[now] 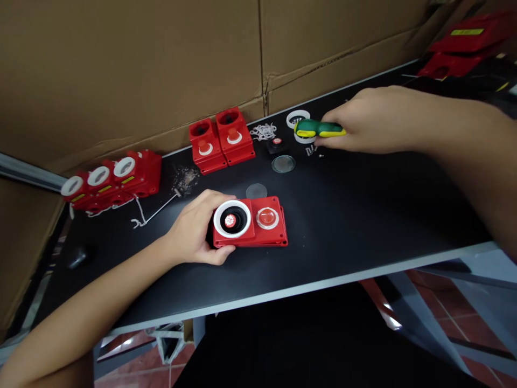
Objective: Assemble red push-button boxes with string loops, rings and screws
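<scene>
My left hand (200, 229) is wrapped around the left end of a red alarm-type box (260, 238) on the black table. A white ring (218, 229) surrounds the box's dark round opening, which has a red-and-white centre, and an orange-red domed lens sits at its right. Farther back, my right hand (359, 124) is closed on a green-and-yellow screwdriver handle (323, 128); its shaft and tip cannot be made out. Below and beside the handle lie two white rings (290, 118), with small metal pieces inside the rear one. Loose screws (311, 151) lie near my right fingertips.
Two red boxes (210, 161) stand at the back, and several with white rings (151, 170) at left. Clear discs (283, 164), white cord (263, 131), a black part (276, 145) and a thin metal rod (161, 207) lie about. Cardboard (161, 64) walls the rear.
</scene>
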Tool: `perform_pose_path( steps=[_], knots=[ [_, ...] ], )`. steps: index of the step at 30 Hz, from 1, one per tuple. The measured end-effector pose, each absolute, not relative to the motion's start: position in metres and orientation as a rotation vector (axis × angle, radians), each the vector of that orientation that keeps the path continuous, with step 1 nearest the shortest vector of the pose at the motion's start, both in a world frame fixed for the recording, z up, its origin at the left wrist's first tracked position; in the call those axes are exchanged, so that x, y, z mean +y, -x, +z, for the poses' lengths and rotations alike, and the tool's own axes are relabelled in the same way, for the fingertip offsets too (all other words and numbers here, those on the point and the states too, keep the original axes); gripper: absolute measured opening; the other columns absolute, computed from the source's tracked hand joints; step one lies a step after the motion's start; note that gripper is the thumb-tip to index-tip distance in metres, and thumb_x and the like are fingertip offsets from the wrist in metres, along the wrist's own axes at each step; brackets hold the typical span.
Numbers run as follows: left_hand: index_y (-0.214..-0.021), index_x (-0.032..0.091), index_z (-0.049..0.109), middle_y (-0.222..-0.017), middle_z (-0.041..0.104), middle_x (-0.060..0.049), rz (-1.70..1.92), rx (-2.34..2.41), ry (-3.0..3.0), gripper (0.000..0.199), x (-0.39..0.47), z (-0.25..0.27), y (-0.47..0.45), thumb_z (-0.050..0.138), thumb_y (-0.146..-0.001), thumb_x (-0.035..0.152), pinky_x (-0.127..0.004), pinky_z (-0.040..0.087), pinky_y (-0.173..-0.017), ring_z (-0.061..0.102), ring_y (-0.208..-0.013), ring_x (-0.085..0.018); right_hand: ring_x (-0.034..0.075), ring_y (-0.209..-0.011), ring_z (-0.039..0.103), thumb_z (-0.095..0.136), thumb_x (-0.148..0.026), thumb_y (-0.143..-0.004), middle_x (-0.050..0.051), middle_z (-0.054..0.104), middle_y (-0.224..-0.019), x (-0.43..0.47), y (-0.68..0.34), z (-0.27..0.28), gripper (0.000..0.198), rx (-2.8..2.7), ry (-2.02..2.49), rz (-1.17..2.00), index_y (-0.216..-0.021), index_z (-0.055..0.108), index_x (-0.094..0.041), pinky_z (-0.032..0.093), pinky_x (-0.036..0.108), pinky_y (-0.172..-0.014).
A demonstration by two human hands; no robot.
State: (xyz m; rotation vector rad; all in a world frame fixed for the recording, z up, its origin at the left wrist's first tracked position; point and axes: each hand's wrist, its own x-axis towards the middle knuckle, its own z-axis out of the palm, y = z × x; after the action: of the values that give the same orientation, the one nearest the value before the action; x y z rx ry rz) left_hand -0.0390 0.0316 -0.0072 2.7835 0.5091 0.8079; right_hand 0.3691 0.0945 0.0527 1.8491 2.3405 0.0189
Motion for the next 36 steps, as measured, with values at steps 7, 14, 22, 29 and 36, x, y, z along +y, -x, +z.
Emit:
perform_pose_path(
  steps=[7,14,22,29,36],
  knots=[
    [-0.157,0.019,0.055,-0.137,0.078,-0.020,0.796,0.491,-2.779,0.076,0.033,-0.006,0.037,0.072,-0.103,0.070,-0.054,0.071,-0.098,0.081,-0.118,-0.037,0.011,-0.059,0.050,0.077,-0.060,-0.106,0.007,0.074,-0.077,0.105,-0.403,0.061,0.049,2.180,-2.070,0.104,-0.105,0.080,-0.011,0.038,0.034,-0.067],
    [-0.169,0.020,0.049,-0.135,0.073,-0.019,0.820,0.567,-2.900,0.084,0.030,-0.007,0.040,0.072,-0.105,0.069,-0.054,0.070,-0.094,0.077,-0.115,-0.037,0.019,-0.075,0.071,0.081,-0.057,-0.105,0.012,0.078,-0.079,0.122,-0.406,0.045,0.054,1.774,-1.989,-0.216,-0.082,0.080,-0.008,0.042,0.039,-0.076],
    [-0.173,0.021,0.047,-0.138,0.076,-0.020,0.904,0.512,-2.908,0.092,0.028,-0.009,0.039,0.078,-0.102,0.071,-0.054,0.070,-0.095,0.078,-0.115,-0.038,0.032,-0.095,0.074,0.070,-0.055,-0.106,0.019,0.080,-0.101,0.087,-0.383,0.060,0.039,2.085,-2.171,0.204,-0.101,0.076,-0.017,0.048,0.045,-0.081],
    [-0.169,0.019,0.049,-0.136,0.078,-0.020,0.918,0.455,-2.898,0.080,0.028,-0.007,0.035,0.067,-0.110,0.071,-0.050,0.072,-0.092,0.080,-0.115,-0.035,0.030,-0.115,0.079,0.053,-0.039,-0.112,0.011,0.084,-0.129,0.062,-0.326,0.026,0.033,3.245,-1.428,-0.070,-0.126,0.081,-0.027,0.064,0.048,-0.102],
    [-0.169,0.020,0.049,-0.135,0.078,-0.020,0.868,0.469,-2.888,0.087,0.028,-0.008,0.037,0.073,-0.104,0.073,-0.052,0.071,-0.093,0.080,-0.113,-0.036,0.031,-0.155,0.067,0.047,-0.038,-0.121,0.015,0.074,-0.163,0.065,-0.304,-0.018,0.048,3.478,-0.686,-0.380,-0.153,0.077,-0.018,0.055,0.055,-0.130]
  ],
)
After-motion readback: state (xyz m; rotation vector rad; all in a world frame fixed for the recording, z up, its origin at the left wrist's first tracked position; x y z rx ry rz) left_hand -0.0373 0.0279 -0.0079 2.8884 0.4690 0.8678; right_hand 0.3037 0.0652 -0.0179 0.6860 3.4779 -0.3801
